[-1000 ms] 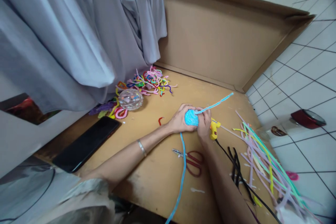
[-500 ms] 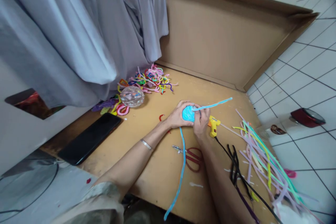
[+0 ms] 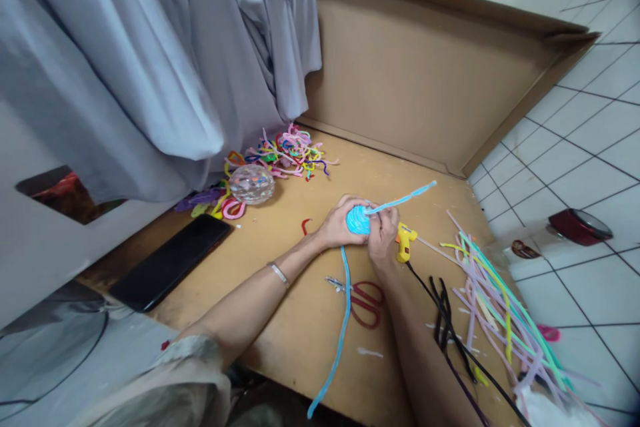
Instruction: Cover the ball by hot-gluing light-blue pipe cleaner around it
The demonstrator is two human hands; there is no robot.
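Observation:
Between my two hands is a rounded bundle of wound blue pipe cleaner [image 3: 358,219], held above the table. My left hand [image 3: 336,221] wraps round its left side, fingers over the back. My right hand [image 3: 383,230] is closed at its right side, with fingers at the spot where a loose blue end [image 3: 406,199] sticks out to the upper right. Another blue pipe cleaner length [image 3: 346,307] hangs from below the bundle toward the table's front edge. It crosses over red-handled scissors [image 3: 367,304]. The underside of the bundle is hidden.
A yellow glue gun [image 3: 405,242] lies right of my hands, its black cord running forward. Long pastel pipe cleaners [image 3: 493,300] spread at the right. A black phone [image 3: 173,261], a clear faceted bowl [image 3: 251,184] and a colourful pipe cleaner pile [image 3: 293,150] are on the left.
Both hands keep their hold on the blue bundle, almost unmoved. The loose blue end has shifted slightly left. The whole view has moved a little.

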